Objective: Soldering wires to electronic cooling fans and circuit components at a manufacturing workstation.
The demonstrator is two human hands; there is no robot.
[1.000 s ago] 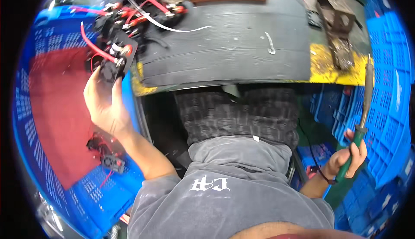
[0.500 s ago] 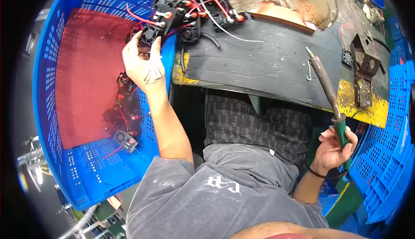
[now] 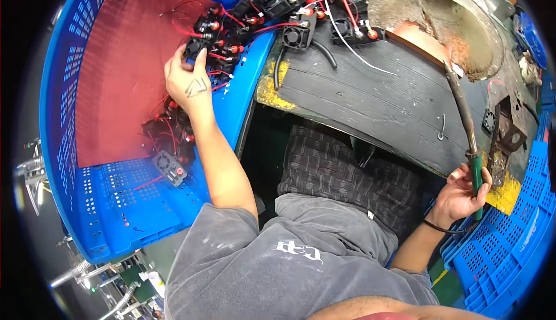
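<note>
My left hand [image 3: 188,85] is over the inner right side of a blue crate [image 3: 53,106]. Its thumb and fingers pinch a small black fan unit [image 3: 195,44] with red wires, beside other fan units in the crate. Part of that unit is hidden by the fingers. My right hand [image 3: 462,197] is closed around the green handle of a soldering iron [image 3: 461,103], held upright at the bench's right side. The iron's tip is at the end of a copper-coloured strip [image 3: 420,43] at the mouth of a round, dirty hood [image 3: 480,59].
A red sheet [image 3: 116,83] lines the crate. Several wired fan units [image 3: 298,35] lie along the back left of the black bench [image 3: 359,97]. A bent wire hook [image 3: 442,128] and a rusty metal bracket [image 3: 509,129] lie at its right. Another blue crate [image 3: 509,250] stands lower right.
The view has shifted. My left hand has brought the fan unit from near the crate's rim down among the others inside. The iron's tip has moved up to the copper-coloured strip.
</note>
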